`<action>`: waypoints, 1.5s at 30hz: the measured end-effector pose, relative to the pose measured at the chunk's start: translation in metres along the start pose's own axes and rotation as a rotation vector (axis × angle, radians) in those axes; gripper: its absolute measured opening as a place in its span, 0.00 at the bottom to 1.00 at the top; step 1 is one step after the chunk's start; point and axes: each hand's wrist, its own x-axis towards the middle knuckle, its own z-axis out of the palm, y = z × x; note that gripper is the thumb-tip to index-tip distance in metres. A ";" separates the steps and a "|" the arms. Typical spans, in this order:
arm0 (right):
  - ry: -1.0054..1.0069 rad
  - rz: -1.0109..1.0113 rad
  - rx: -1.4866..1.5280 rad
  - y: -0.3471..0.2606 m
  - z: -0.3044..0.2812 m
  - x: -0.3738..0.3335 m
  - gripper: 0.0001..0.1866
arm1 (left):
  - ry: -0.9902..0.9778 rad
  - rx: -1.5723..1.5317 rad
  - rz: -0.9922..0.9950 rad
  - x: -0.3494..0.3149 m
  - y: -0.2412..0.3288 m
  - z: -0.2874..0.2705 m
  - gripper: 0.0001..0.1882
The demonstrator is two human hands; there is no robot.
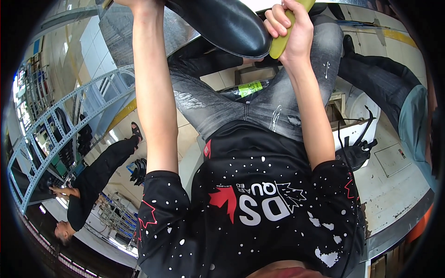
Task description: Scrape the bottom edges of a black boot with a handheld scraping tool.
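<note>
A glossy black leather shoe [227, 25] reaches down from the top edge above my lap, its rounded toe toward my right hand. My right hand [294, 32] is closed around a flat olive-yellow bar [280, 44] with a rounded lower end. That end touches or nearly touches the shoe's toe; I cannot tell which. At the top edge, left of the shoe, my left hand [141, 3] is mostly cut off and its fingers are out of sight. A small tan piece [108, 3] shows just left of it, but whether the hand holds it is hidden.
Below the shoe, between my legs, lies a bottle with a green label [250, 89]. A grey metal surface [123, 34] stands at upper left, near a perforated metal frame [60, 125]. A person in black [92, 185] is at far left; another person's dark-trousered legs [380, 81] extend at right.
</note>
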 end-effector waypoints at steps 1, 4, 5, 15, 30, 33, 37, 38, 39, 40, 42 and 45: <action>0.006 -0.003 0.006 0.001 0.004 -0.001 0.15 | 0.006 -0.011 -0.010 0.000 0.001 -0.001 0.23; 0.520 0.013 -0.494 -0.002 0.035 -0.005 0.15 | 0.021 0.016 0.016 -0.001 0.000 -0.002 0.23; 0.519 0.016 -0.496 -0.002 0.035 -0.006 0.15 | 0.025 0.053 0.051 -0.002 0.000 -0.001 0.22; 0.504 -0.019 -0.470 -0.003 0.030 -0.006 0.17 | 0.128 -0.005 0.007 -0.012 0.012 -0.008 0.20; 0.156 -0.021 0.218 0.002 0.012 -0.011 0.13 | 0.247 -0.095 0.061 -0.034 0.032 -0.004 0.19; 0.505 -0.209 -0.588 0.003 0.014 -0.012 0.13 | 0.246 -0.048 0.097 -0.035 0.028 -0.013 0.20; 0.359 -0.143 -0.220 0.001 0.011 -0.009 0.16 | 0.277 -0.030 0.112 -0.039 0.028 -0.013 0.21; 0.517 -0.217 -0.586 0.003 0.016 -0.007 0.18 | 0.310 -0.051 0.090 -0.040 0.029 -0.016 0.21; 0.511 -0.218 -0.586 0.003 0.015 -0.006 0.18 | 0.339 -0.075 0.068 -0.039 0.029 -0.017 0.21; 0.504 -0.244 -0.608 0.005 0.015 -0.005 0.17 | 0.338 -0.078 0.074 -0.039 0.030 -0.018 0.21; 0.486 -0.275 -0.631 0.006 0.016 -0.003 0.16 | 0.418 -0.074 0.128 -0.039 0.030 -0.020 0.21; 0.509 -0.313 -0.633 0.010 0.017 0.001 0.16 | 0.450 -0.068 0.123 -0.040 0.030 -0.026 0.21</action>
